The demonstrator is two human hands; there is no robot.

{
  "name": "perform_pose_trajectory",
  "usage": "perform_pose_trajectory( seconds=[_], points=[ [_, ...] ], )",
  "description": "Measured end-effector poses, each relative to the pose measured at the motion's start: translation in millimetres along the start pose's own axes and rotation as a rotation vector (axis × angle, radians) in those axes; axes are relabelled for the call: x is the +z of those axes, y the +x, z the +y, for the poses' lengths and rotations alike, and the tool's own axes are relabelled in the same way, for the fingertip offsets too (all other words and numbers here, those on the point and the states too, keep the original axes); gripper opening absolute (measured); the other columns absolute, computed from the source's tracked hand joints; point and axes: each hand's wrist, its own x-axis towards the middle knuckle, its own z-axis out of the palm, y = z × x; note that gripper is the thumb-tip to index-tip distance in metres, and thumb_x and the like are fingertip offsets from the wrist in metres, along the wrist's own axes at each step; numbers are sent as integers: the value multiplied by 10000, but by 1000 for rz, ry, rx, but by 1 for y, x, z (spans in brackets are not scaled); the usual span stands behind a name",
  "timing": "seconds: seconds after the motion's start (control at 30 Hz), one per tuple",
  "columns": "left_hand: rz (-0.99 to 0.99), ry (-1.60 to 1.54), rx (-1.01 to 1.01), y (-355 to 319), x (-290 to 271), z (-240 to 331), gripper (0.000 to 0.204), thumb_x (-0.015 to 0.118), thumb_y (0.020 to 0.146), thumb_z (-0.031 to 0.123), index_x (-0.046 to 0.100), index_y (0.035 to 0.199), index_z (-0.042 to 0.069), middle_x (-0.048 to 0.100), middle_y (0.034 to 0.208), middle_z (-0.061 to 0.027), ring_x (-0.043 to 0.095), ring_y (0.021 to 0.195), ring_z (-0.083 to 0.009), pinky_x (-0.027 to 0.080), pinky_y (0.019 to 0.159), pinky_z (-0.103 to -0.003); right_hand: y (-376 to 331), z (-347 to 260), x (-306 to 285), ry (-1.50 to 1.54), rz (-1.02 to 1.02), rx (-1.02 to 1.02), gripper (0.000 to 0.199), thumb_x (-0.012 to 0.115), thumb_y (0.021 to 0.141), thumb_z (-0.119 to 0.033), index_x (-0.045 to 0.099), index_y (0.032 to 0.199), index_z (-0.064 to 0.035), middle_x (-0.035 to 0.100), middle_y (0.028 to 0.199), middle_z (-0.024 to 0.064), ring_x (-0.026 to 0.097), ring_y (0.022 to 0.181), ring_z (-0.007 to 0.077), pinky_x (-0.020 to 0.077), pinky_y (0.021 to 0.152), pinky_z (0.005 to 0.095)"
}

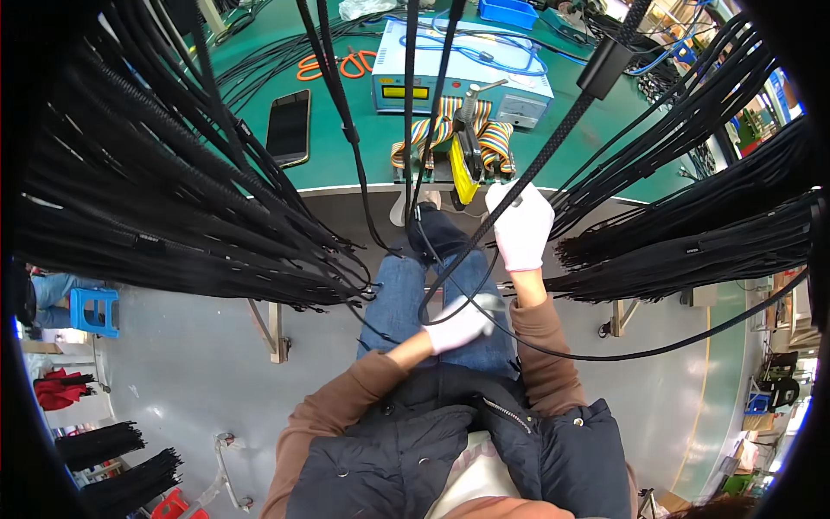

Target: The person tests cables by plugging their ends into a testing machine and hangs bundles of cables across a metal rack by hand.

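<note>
Green bench ahead; thick black cable slants past yellow clamp to lap. Right hand beside clamp, left hand over lap by cable; cannot tell either grip's closure. Likely step: positioning cable; next move calls for firm pinch.

My right forearm stretched forward in its brown sleeve, and a strip of bare wrist showed below the white glove. That right hand was the farther from my body, back upward, fingers bunched at the front; how tightly they closed could not be made out. My left forearm slanted inward, elbow out to the side, and its wrist was bare too. My left hand, also gloved, was over my thighs, pointing rightward, its fingers too blurred to read. The two hands were apart.
</note>
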Motion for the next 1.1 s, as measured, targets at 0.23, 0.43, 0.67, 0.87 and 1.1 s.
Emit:
perform_pose_trajectory(
  seconds=[0.23, 0.43, 0.67, 0.87, 1.1],
  points=[
    [755, 905, 549, 30, 37, 114, 302, 544, 837, 75, 605, 1132, 44, 625, 1041, -192, 603, 708, -307, 501, 632, -340, 30, -69, -90, -175, -216, -261, 104, 706, 784, -110, 669, 830, -24, 691, 794, 72, 613, 663, 227, 491, 640, 306],
    [934, -706, 690, -36, -93, 192, 302, 450, 1002, 103, 547, 1285, 63, 501, 676, 20, 258, 397, -23, 171, 311, -190, 102, -193, -226, -398, 617, -903, 256, 746, 767, -33, 697, 1017, -4, 671, 842, 54, 562, 659, 136, 472, 635, 251],
    [563, -855, 413, -27, -104, 154, 280, 545, 957, 84, 544, 1225, 3, 563, 806, -37, 337, 511, -59, 281, 431, -202, 202, -222, -302, -345, 493, -855, 225, 603, 756, -32, 679, 955, 41, 606, 825, 103, 524, 711, 208, 440, 677, 286],
    [400, -594, 323, -9, -37, 159, 307, 550, 903, -2, 593, 1207, -7, 658, 922, -116, 463, 604, -96, 359, 516, -214, 249, -153, -325, -212, 537, -776, 258, 685, 751, -152, 652, 951, 7, 618, 837, 102, 535, 703, 219, 452, 650, 316],
    [740, -21, 349, 0, -50, 151, 232, 543, 916, 69, 654, 1114, 19, 610, 776, -54, 399, 558, -87, 300, 488, -224, 113, -175, -131, 505, 178, -477, 323, 733, 806, -180, 642, 1058, 2, 684, 991, 101, 593, 858, 163, 460, 813, 264]
  ],
)
